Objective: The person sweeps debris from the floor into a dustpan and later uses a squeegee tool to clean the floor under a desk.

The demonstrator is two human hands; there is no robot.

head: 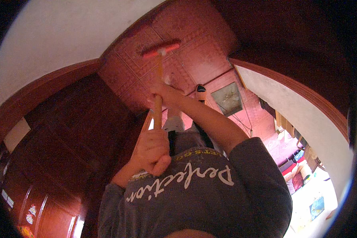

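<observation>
My left hand [153,150] is closed around the upper end of a long wooden handle [158,114], close to my dark printed shirt [196,202]. Farther down the same handle, my right hand [163,92] grips it with the arm stretched forward. At its far end the handle meets a narrow red crosswise head [162,50] of a floor broom or squeegee; which of the two cannot be told. That head is at the red patterned tile floor [193,64], slightly tilted across the view. One foot in a slipper [201,90] shows beyond my right forearm.
A grey mat [227,99] lies on the tiles to the right, with a thin cord [250,119] beside it. Dark wooden panelling [68,134] stands at the left. A pale wall [62,32] rises ahead. On the right, a wood-trimmed opening [291,89] borders a bright, cluttered room.
</observation>
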